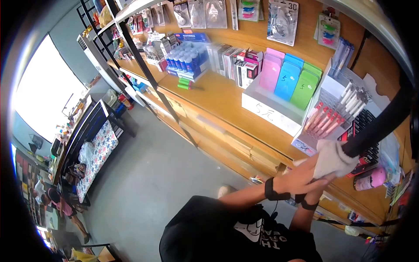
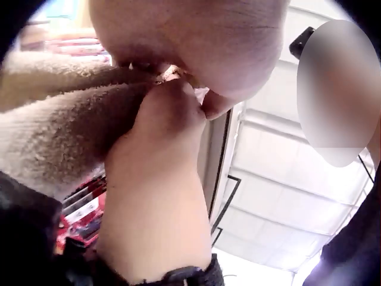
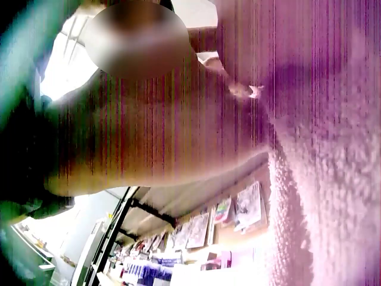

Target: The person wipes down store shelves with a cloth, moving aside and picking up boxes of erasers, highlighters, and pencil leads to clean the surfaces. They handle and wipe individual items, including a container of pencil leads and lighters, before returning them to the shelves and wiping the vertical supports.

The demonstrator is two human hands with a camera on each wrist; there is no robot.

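Note:
A beige terry cloth (image 1: pixel 335 162) is wrapped about the lower end of the visible black shelf post (image 1: pixel 382 122) in the head view. My left hand (image 1: pixel 300 177) grips the cloth from the near side, its fingers partly hidden by the fabric. Just beneath it, my right hand (image 1: pixel 320 192) also holds the cloth round the post, largely covered by the left. Folds of the cloth (image 2: pixel 59 119) run off to the left in the left wrist view. Its fuzzy pile (image 3: pixel 321 196) fills the right side of the right wrist view, which is streaked with purple.
Beside the post, the wooden shelf carries a white box (image 1: pixel 270 111) of coloured cards, a tray of pens (image 1: pixel 325 120) and a pink-capped can (image 1: pixel 370 179). Blue-and-white bottles (image 1: pixel 183 59) stand farther left. Packaged goods (image 1: pixel 283 22) hang above. Another person (image 1: pixel 61 203) is far left.

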